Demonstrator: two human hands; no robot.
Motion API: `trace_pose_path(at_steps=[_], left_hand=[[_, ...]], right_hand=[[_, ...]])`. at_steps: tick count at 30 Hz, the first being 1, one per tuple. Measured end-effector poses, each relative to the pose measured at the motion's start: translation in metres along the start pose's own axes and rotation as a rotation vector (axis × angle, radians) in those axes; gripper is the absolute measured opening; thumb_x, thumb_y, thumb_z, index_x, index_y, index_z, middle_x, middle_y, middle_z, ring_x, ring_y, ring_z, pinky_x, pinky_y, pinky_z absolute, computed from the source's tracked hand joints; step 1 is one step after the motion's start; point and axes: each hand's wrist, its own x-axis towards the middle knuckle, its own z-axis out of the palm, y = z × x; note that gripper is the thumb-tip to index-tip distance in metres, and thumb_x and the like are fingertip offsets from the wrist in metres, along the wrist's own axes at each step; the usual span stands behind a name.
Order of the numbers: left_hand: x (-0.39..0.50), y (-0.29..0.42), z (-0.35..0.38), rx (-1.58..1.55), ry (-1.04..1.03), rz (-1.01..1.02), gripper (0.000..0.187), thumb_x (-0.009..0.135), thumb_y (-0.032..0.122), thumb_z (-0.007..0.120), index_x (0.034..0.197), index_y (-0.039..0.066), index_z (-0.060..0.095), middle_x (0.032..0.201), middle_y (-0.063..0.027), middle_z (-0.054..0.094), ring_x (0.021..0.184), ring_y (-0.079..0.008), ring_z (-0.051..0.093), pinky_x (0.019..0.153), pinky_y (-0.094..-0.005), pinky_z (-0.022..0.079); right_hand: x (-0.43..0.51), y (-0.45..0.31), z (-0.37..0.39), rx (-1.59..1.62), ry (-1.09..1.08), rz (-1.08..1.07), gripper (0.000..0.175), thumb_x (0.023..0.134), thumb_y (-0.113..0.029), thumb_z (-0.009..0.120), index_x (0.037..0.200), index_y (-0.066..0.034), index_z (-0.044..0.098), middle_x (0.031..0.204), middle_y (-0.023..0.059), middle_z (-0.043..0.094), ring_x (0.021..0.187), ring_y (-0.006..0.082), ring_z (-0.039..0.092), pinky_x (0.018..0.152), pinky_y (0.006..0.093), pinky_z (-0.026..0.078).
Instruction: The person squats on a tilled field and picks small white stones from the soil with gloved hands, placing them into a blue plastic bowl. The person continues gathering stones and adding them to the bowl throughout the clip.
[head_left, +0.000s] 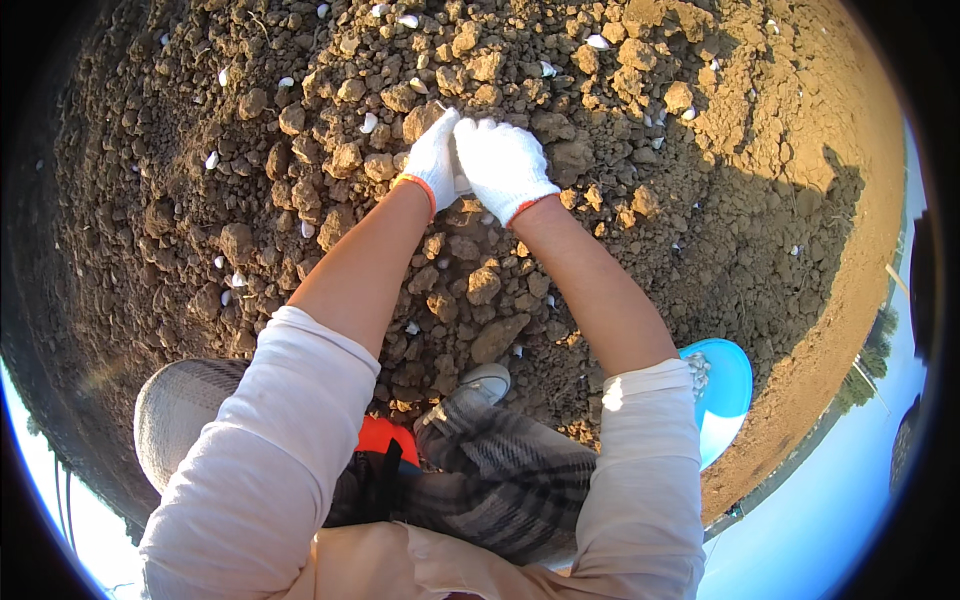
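My left hand (433, 161) and my right hand (501, 161) meet over cloddy brown soil (300, 187), both in white knit gloves with orange-edged cuffs. The left is held on edge, fingers pointing away from me. Beside it, the right has its fingers curled under, so its palm is hidden. Something pale shows low between the wrists; I cannot tell what it is. White garlic cloves lie scattered around, among them one clove (368, 123) left of my hands and another clove (418, 85) just beyond them.
A light blue plastic bowl (731, 382) holding several cloves (697, 373) stands by my right elbow. My shoe (489, 381) rests on the soil below my hands. Between my legs is an orange-red object (386, 439), partly hidden. Large clods (499, 337) stick up near the shoe.
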Motion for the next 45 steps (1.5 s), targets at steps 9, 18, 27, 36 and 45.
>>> trace_pose_path(at_steps=[9,18,27,36,45], left_hand=[[-0.001,0.001,-0.007,0.111,-0.193,-0.049,0.064,0.102,0.054,0.035,0.138,0.003,0.051,0.127,-0.0145,0.061,0.1,-0.0235,0.066,0.075,-0.0352,0.055],[-0.003,0.003,-0.005,0.076,-0.184,-0.07,0.064,0.101,0.053,0.037,0.134,0.001,0.053,0.126,-0.0169,0.061,0.095,-0.0247,0.066,0.073,-0.036,0.056],[-0.007,0.009,-0.001,0.03,-0.15,-0.125,0.063,0.101,0.052,0.039,0.137,0.002,0.052,0.138,-0.0198,0.054,0.116,-0.031,0.06,0.087,-0.0406,0.056],[0.001,0.003,0.001,0.025,-0.134,-0.048,0.063,0.101,0.05,0.039,0.134,-0.002,0.054,0.13,-0.0183,0.061,0.115,-0.0298,0.06,0.099,-0.0438,0.046],[0.01,0.001,-0.005,-0.066,-0.234,-0.112,0.064,0.102,0.05,0.038,0.13,-0.004,0.056,0.12,-0.0195,0.065,0.11,-0.0303,0.062,0.096,-0.0435,0.049]], right_hand=[[-0.01,0.084,0.001,0.613,0.391,0.503,0.024,0.087,-0.027,0.062,0.1,-0.0084,0.066,0.091,0.0164,0.07,0.087,0.0354,0.069,0.077,0.0423,0.054],[0.039,0.135,0.05,0.291,0.316,0.417,0.023,0.089,-0.025,0.059,0.102,-0.0083,0.066,0.094,0.0171,0.07,0.089,0.0359,0.068,0.079,0.0454,0.053],[0.053,0.134,0.032,0.175,0.088,0.446,0.024,0.091,-0.02,0.054,0.108,-0.0147,0.07,0.104,0.0128,0.071,0.096,0.0331,0.068,0.084,0.0437,0.054],[-0.027,0.018,0.007,0.318,0.19,-0.032,0.022,0.088,-0.028,0.063,0.105,-0.0158,0.07,0.105,0.0101,0.066,0.097,0.0307,0.065,0.084,0.0429,0.054],[-0.029,-0.01,0.016,0.084,0.174,-0.057,0.015,0.084,-0.018,0.063,0.095,-0.0077,0.065,0.097,0.0132,0.064,0.09,0.0295,0.066,0.07,0.0405,0.056]])
